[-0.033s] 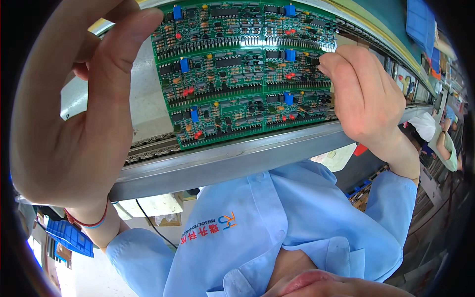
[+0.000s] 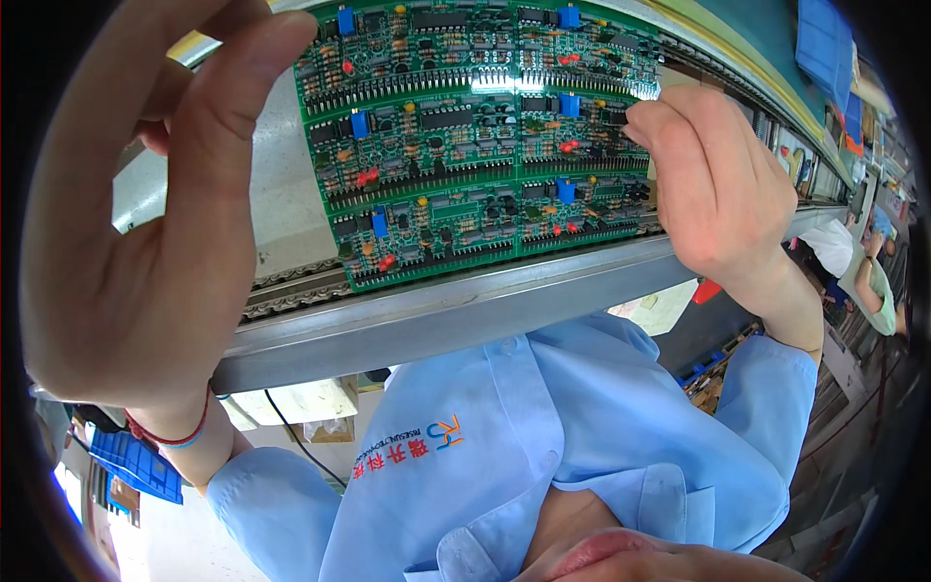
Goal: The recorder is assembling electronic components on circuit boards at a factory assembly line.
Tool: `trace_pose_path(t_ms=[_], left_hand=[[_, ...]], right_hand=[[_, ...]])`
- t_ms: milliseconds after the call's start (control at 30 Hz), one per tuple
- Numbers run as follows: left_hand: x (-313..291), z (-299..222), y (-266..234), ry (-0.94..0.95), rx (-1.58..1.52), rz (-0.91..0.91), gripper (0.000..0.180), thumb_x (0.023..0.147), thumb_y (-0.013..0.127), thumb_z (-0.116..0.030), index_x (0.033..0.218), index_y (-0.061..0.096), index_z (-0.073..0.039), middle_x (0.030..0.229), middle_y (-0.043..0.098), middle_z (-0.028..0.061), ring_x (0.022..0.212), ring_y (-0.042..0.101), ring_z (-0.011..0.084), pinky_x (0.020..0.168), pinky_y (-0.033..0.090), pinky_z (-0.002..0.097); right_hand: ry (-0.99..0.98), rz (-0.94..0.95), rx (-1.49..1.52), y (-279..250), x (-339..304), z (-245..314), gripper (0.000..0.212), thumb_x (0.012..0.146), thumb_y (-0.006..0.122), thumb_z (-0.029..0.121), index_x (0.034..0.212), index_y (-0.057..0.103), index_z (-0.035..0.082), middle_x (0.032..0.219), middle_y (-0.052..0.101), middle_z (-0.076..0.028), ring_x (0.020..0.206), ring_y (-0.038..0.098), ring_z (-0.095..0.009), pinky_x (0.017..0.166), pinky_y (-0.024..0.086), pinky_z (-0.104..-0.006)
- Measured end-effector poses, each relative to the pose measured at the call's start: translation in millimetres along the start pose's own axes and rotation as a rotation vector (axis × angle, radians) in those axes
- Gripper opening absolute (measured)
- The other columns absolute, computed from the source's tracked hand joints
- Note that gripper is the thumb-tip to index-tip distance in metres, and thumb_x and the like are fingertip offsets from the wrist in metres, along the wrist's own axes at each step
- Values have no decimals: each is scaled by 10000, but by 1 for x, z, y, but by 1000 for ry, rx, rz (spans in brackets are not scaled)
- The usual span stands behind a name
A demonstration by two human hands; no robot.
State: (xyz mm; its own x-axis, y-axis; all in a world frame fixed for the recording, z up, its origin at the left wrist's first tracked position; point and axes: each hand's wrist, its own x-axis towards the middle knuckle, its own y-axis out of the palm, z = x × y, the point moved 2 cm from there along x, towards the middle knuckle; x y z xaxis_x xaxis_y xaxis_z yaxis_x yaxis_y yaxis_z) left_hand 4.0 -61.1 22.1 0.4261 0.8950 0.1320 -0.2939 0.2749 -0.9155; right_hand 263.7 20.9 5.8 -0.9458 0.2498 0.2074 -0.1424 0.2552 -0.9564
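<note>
A green circuit board panel (image 2: 465, 184), divided into several like sections, lies over a conveyor track. It carries blue box-shaped parts, red and yellow round parts, black chips and rows of pins. My left hand (image 2: 145, 223) looms large at the left, its thumb and bent fingers drawn together by the panel's far left corner. The frame's top edge cuts off those fingers, and anything between them is hidden. At the panel's right edge my right hand (image 2: 722, 184) has its fingers pressed together, tips over black parts near the border. What they pinch, if anything, is hidden.
A metal rail (image 2: 456, 310) runs along the near side, with a chain (image 2: 291, 296) beside it. Blue bins stand at the far right (image 2: 824, 44) and lower left (image 2: 136, 466). Another person (image 2: 868, 276) is at the right rim.
My left hand has shifted very slightly left, and the panel's left part with it by a hair. My right hand stays at the panel's right edge.
</note>
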Motion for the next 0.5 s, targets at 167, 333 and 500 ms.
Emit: trace_pose_path(t_ms=[167, 333, 500], left_hand=[[0, -8, 15, -289, -53, 92, 265, 984, 663, -251, 1223, 745, -172, 940, 777, 46, 854, 735, 105, 761, 563, 233], [5, -10, 23, -331, -246, 0, 260, 972, 676, -223, 1213, 748, -160, 947, 771, 48, 847, 727, 101, 746, 558, 234], [20, -20, 4, -384, -404, -52, 256, 960, 688, -194, 1204, 751, -147, 953, 766, 51, 841, 719, 97, 731, 553, 234]], right_hand=[[-34, -32, -63, 2, -1, 2, 224, 755, 779, 31, 951, 675, 1, 902, 648, -92, 720, 661, -217, 561, 521, -296], [90, 110, -135, -7, 5, 9, 197, 775, 772, 36, 945, 673, 24, 903, 651, -66, 710, 658, -205, 566, 515, -290], [121, 41, -30, -10, 7, 12, 183, 772, 773, 29, 931, 682, 34, 888, 660, -58, 703, 658, -201, 566, 514, -290]])
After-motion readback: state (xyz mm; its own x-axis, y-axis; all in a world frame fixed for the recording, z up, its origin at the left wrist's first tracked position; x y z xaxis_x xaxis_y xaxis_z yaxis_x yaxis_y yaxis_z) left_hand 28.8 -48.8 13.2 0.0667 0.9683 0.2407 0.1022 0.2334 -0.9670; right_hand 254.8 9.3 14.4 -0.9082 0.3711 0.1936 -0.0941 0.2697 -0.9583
